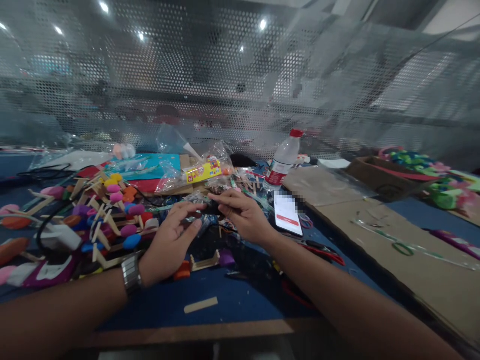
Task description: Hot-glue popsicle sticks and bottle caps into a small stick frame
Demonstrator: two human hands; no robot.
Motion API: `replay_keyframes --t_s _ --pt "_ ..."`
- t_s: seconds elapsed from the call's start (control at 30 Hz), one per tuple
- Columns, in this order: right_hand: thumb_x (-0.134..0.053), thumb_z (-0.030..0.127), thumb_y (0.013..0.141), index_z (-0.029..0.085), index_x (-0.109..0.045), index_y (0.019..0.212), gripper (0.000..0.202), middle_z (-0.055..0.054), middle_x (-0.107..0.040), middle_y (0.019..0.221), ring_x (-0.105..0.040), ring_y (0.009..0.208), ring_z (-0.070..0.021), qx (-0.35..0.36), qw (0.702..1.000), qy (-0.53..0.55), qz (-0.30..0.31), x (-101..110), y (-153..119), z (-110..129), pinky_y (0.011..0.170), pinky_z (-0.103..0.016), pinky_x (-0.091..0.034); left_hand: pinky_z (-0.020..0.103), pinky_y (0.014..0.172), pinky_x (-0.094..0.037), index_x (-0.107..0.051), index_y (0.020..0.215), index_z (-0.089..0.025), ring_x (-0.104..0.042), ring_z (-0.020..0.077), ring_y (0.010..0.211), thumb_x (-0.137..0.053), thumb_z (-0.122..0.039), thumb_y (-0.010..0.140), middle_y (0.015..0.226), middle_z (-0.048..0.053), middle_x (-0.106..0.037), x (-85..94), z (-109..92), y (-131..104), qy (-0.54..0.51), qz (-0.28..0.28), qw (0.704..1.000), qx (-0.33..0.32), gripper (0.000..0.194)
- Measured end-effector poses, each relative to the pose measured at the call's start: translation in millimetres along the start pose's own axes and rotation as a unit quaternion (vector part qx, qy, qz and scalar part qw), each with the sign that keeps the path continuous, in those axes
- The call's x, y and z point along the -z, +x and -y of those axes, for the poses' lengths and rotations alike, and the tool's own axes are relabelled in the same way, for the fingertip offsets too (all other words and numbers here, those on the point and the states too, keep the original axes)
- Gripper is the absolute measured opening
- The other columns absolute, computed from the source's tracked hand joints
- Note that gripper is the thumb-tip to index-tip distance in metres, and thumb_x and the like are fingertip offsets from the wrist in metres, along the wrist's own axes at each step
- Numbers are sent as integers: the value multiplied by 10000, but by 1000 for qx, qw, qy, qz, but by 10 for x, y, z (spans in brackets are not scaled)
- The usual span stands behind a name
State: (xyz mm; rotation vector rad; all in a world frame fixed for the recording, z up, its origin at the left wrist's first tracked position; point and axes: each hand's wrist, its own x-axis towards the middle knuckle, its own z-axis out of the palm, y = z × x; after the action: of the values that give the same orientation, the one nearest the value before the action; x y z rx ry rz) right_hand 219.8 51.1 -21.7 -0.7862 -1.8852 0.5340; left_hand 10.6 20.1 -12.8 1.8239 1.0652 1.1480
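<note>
My right hand (245, 216) is closed in a pinch around a small dark object (213, 206) over the middle of the table. Its kind cannot be made out, as the fingers cover part of it. Just left of it is my left hand (168, 245), fingers stretched and thumb apart, the fingertips close to that dark object. Whether they touch it is unclear. Below the hands lies a small wooden-stick piece (205, 261) with an orange lump (182, 270) and a purple lump (227, 258) at its ends. A single flat craft stick (201, 305) rests nearer the front edge.
Several stick pieces with coloured lumps (112, 225) crowd the left, beside a white-and-purple tool (52, 265). Behind are plastic bags with a yellow label (202, 171) and a bottle (283, 160). A lit phone (287, 214), red-handled tool (324, 252) and cardboard (375, 240) lie right.
</note>
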Motion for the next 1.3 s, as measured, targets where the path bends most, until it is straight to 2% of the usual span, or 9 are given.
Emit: replay_keyframes --t_s 0.13,0.27,0.43,0.53,0.7,0.87,1.07,1.2,1.3 --pt "-667 325 888 257 -752 1172 305 -32 -694 878 -622 783 -176 -92 993 76 19 -46 -17 18 746 -340 -523 448 1079 -454 -672 1221 -205 -581 261 1220 -566 -296 918 1279 105 -633 -1 -6 3 -2 -1 1000 4 334" --pt "-772 349 789 218 -665 1225 468 17 -661 752 -599 645 -137 -158 977 140 33 -133 -40 102 620 -274 -497 436 1007 -508 -653 1264 -197 -645 260 1112 -592 -317 915 1238 107 -689 2 -8 4 -14 10 1000 13 375" --pt "-870 421 676 213 -611 862 381 33 -625 718 -586 625 -121 -155 971 183 16 -155 -15 178 617 -258 -491 386 905 -547 -664 1244 -188 -671 238 994 -608 -321 914 1151 103 -719 -4 -3 3 -31 16 999 9 360" --pt "-844 473 700 194 -635 759 353 17 -629 698 -553 599 -114 -148 974 169 32 -135 0 203 578 -254 -458 351 825 -549 -686 1204 -185 -670 220 910 -628 -307 900 1058 85 -730 -9 7 4 -37 11 999 5 332" --pt "-750 471 805 180 -733 772 293 -13 -677 686 -558 594 -122 -130 981 133 58 -115 -6 241 573 -266 -446 322 745 -522 -707 1163 -175 -643 199 819 -635 -331 904 926 67 -719 -1 5 4 -38 -1 999 1 312" --pt "-782 468 771 188 -745 769 283 -14 -683 677 -567 590 -126 -125 982 132 54 -115 -11 251 564 -266 -456 332 780 -539 -712 1169 -179 -667 211 869 -649 -342 901 976 75 -736 1 -2 -1 -48 5 999 1 321" --pt "-776 507 770 190 -744 760 319 -21 -698 688 -584 598 -133 -135 981 132 47 -129 -5 251 579 -273 -474 339 778 -561 -710 1213 -185 -687 235 913 -632 -337 911 927 68 -751 -3 10 -11 -53 9 999 2 347" --pt "-785 510 761 192 -735 730 323 -13 -696 685 -604 622 -133 -141 977 150 48 -129 -5 258 617 -272 -492 340 765 -568 -703 1245 -184 -688 226 867 -629 -339 914 951 71 -759 -5 12 -15 -52 15 999 2 373" --pt "-776 482 776 188 -725 731 302 -5 -677 668 -571 590 -119 -138 979 138 50 -120 -5 270 580 -256 -462 351 784 -569 -695 1263 -174 -684 229 865 -620 -335 918 930 73 -754 -7 5 -17 -52 17 998 1 388"
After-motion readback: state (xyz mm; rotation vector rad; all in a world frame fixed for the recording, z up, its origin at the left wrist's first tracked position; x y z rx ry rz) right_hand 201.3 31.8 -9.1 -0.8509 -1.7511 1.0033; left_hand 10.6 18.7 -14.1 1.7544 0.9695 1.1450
